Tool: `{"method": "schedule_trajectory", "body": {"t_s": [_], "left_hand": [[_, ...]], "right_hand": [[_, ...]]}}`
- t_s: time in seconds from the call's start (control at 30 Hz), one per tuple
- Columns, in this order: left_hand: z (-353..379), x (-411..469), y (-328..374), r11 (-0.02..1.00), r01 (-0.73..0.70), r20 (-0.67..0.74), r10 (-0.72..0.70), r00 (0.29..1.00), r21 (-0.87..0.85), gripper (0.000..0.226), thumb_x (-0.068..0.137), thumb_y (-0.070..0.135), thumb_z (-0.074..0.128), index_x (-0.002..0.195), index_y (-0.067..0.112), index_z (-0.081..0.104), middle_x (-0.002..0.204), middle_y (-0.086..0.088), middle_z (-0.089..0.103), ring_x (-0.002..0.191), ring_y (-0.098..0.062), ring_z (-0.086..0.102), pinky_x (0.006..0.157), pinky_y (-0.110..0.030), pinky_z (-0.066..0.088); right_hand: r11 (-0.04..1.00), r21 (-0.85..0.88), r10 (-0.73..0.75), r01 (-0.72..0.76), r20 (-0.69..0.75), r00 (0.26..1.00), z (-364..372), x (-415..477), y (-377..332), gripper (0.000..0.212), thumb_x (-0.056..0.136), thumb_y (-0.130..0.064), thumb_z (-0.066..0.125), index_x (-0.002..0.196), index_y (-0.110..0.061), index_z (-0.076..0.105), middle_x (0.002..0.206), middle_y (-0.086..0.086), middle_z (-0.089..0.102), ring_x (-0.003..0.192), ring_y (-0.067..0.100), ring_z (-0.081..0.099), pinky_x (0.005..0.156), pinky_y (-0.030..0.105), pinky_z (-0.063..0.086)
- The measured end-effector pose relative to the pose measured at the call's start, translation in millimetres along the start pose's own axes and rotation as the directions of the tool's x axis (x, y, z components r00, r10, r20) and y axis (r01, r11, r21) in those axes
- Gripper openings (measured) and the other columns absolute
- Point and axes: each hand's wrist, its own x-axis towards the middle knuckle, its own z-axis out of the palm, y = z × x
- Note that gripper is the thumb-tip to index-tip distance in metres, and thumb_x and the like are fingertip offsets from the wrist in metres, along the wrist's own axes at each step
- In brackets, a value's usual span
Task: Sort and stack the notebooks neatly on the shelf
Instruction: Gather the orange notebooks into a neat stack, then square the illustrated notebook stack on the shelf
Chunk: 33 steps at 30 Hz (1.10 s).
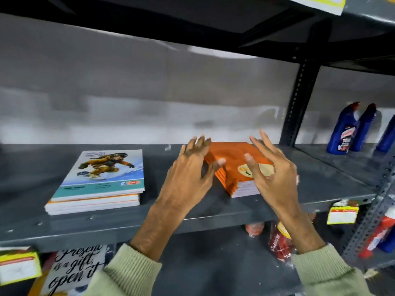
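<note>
A stack of orange notebooks (pixel 233 157) lies on the grey metal shelf (pixel 128 218), right of centre, slightly fanned and turned at an angle. My left hand (pixel 192 169) is against the stack's left edge with fingers spread. Over the stack's right side hovers my right hand (pixel 271 169), fingers apart and holding nothing. Further left on the shelf, a second stack of notebooks (pixel 100 182) lies flat, topped by a cover with a snowboarder picture.
Blue bottles (pixel 350 129) stand on the neighbouring shelf to the right, beyond a perforated upright post (pixel 299 103). Yellow price tags (pixel 342 214) hang on the shelf's front edge. Below are a red jar (pixel 280 242) and a printed gift bag (pixel 74 270).
</note>
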Motion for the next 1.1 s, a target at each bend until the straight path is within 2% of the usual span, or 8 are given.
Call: {"method": "schedule_trajectory", "body": {"t_s": [0.13, 0.27, 0.43, 0.53, 0.67, 0.83, 0.93, 1.1], "left_hand": [[-35.4, -6.7, -23.7, 0.996, 0.082, -0.029, -0.081, 0.996, 0.028, 0.066, 0.096, 0.051, 0.041, 0.153, 0.021, 0.026, 0.161, 0.000, 0.029, 0.150, -0.013, 0.019, 0.118, -0.033, 0.020], [-74.3, -23.3, -55.1, 0.978, 0.160, -0.066, -0.152, 0.986, 0.131, 0.061, 0.098, 0.048, 0.041, 0.151, 0.021, 0.032, 0.158, -0.003, 0.034, 0.147, -0.020, 0.028, 0.117, -0.039, 0.025], [-127.8, -65.3, -108.1, 0.958, 0.168, -0.102, -0.148, 0.984, 0.233, 0.044, 0.097, 0.047, 0.041, 0.127, 0.023, 0.061, 0.133, 0.003, 0.064, 0.127, -0.022, 0.055, 0.103, -0.038, 0.046], [-143.5, -89.8, -131.3, 0.959, 0.214, -0.220, -0.172, 0.960, 0.185, 0.030, 0.097, 0.030, 0.055, 0.119, 0.016, 0.069, 0.127, 0.004, 0.068, 0.129, -0.015, 0.054, 0.106, -0.020, 0.039], [-145.6, -102.8, -140.2, 0.955, 0.270, -0.221, -0.240, 0.945, 0.118, 0.034, 0.096, 0.036, 0.053, 0.112, 0.015, 0.073, 0.119, 0.012, 0.070, 0.110, -0.004, 0.065, 0.078, -0.002, 0.043], [-150.4, -104.4, -141.5, 0.929, 0.371, -0.237, -0.360, 0.902, 0.003, 0.057, 0.079, 0.050, 0.069, 0.126, 0.017, 0.065, 0.121, 0.019, 0.061, 0.113, 0.003, 0.060, 0.089, -0.007, 0.047], [-156.2, -111.0, -145.3, 0.896, 0.397, -0.200, -0.434, 0.878, -0.200, 0.057, 0.066, 0.043, 0.082, 0.119, 0.026, 0.069, 0.098, 0.030, 0.070, 0.095, 0.009, 0.068, 0.078, -0.010, 0.053], [-159.7, -117.1, -163.6, 0.817, 0.385, -0.142, -0.482, 0.865, -0.429, 0.049, 0.060, 0.026, 0.085, 0.107, 0.016, 0.076, 0.101, 0.000, 0.079, 0.097, -0.016, 0.074, 0.083, -0.033, 0.060]], "right_hand": [[0.995, 0.100, 0.000, -0.007, 0.066, 0.998, 45.4, 13.7, -45.4, 0.049, 0.092, -0.040, 0.064, 0.136, -0.019, 0.060, 0.153, 0.003, 0.045, 0.125, -0.014, 0.041, 0.102, 0.005, 0.033], [0.972, 0.216, 0.031, -0.092, 0.271, 0.962, 92.9, 6.5, -83.7, 0.063, 0.089, -0.050, 0.060, 0.145, -0.025, 0.049, 0.157, -0.002, 0.039, 0.137, 0.013, 0.048, 0.112, 0.030, 0.042], [0.951, 0.236, 0.070, -0.202, 0.471, 0.879, 130.6, -10.0, -106.2, 0.057, 0.090, -0.047, 0.062, 0.144, -0.033, 0.049, 0.135, 0.004, 0.065, 0.125, 0.013, 0.059, 0.105, 0.037, 0.049], [0.908, 0.307, 0.071, -0.285, 0.558, 0.827, 145.5, -19.5, -113.5, 0.049, 0.091, -0.044, 0.063, 0.137, -0.028, 0.058, 0.119, 0.002, 0.074, 0.104, 0.003, 0.069, 0.091, 0.033, 0.058], [0.932, 0.265, 0.044, -0.249, 0.596, 0.802, 148.7, -26.0, -114.0, 0.043, 0.087, -0.051, 0.065, 0.124, -0.031, 0.069, 0.110, -0.001, 0.078, 0.101, 0.009, 0.072, 0.089, 0.038, 0.058], [0.846, 0.381, 0.049, -0.374, 0.642, 0.765, 139.1, -31.0, -106.1, 0.041, 0.077, -0.038, 0.080, 0.116, -0.025, 0.075, 0.110, -0.011, 0.077, 0.102, -0.001, 0.071, 0.094, 0.032, 0.057], [0.893, 0.335, 0.030, -0.300, 0.622, 0.783, 135.3, -32.7, -105.6, 0.044, 0.075, -0.037, 0.082, 0.117, -0.027, 0.075, 0.112, -0.010, 0.076, 0.100, -0.003, 0.070, 0.090, 0.027, 0.058], [0.920, 0.294, 0.042, -0.259, 0.583, 0.812, 134.7, -33.1, -111.7, 0.038, 0.075, -0.039, 0.080, 0.111, -0.031, 0.076, 0.109, -0.008, 0.077, 0.099, -0.002, 0.070, 0.085, 0.024, 0.059]]}}
